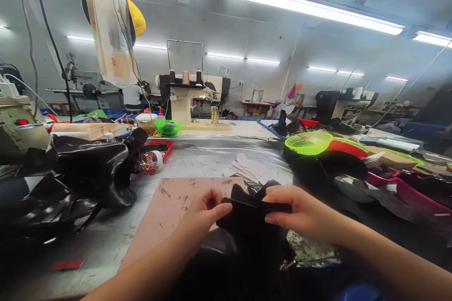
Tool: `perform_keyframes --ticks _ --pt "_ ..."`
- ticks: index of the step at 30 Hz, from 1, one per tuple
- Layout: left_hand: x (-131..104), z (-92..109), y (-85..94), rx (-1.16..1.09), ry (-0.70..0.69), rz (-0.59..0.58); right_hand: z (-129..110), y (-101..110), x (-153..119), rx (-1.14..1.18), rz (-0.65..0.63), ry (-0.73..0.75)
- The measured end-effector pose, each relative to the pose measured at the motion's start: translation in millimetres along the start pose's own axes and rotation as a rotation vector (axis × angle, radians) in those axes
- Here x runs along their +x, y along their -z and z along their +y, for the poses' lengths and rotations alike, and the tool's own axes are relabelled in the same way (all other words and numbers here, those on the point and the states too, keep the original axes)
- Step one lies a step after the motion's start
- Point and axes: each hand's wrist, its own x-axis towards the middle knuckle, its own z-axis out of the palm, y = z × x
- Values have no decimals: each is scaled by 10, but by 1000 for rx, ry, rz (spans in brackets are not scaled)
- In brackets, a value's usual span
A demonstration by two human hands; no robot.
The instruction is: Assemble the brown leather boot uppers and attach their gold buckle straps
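Note:
Both of my hands hold one black piece of soft material [243, 216], leather or fabric, above the near edge of the table. With thumb and fingers, my left hand [211, 209] pinches its left edge. My right hand [294, 207] grips a folded upper edge on the right. Between the hands the material rises in a wavy fold, and its lower part hangs down into dark shadow. Under and behind it lies a pinkish board [176, 207] with dark smears. Just beyond the board is a loose pile of pale cut pieces [245, 167].
Shiny black leather pieces [88, 164] are heaped at left. A green bowl [168, 126] and a sewing machine [192, 99] stand ahead. At right are a yellow-green basket [308, 142], black pieces and a pink bin [416, 193]. A red piece [67, 265] lies near left.

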Motion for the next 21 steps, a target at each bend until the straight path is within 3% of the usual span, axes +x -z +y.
perform_keyframes --ticks 2,6,8,16,21 --pt "22 -25 2 -83 -24 -12 4 3 -13 -22 0 42" --pt "69 -25 -12 -306 81 -295 10 14 -70 -66 -7 70" --pt "80 -28 -28 -355 85 -350 12 19 -104 -86 7 43" --pt "22 -53 -135 -199 -51 -88 83 15 -172 -97 80 -108" --pt "-26 -18 -253 -200 -80 29 129 54 -140 -192 31 -161"
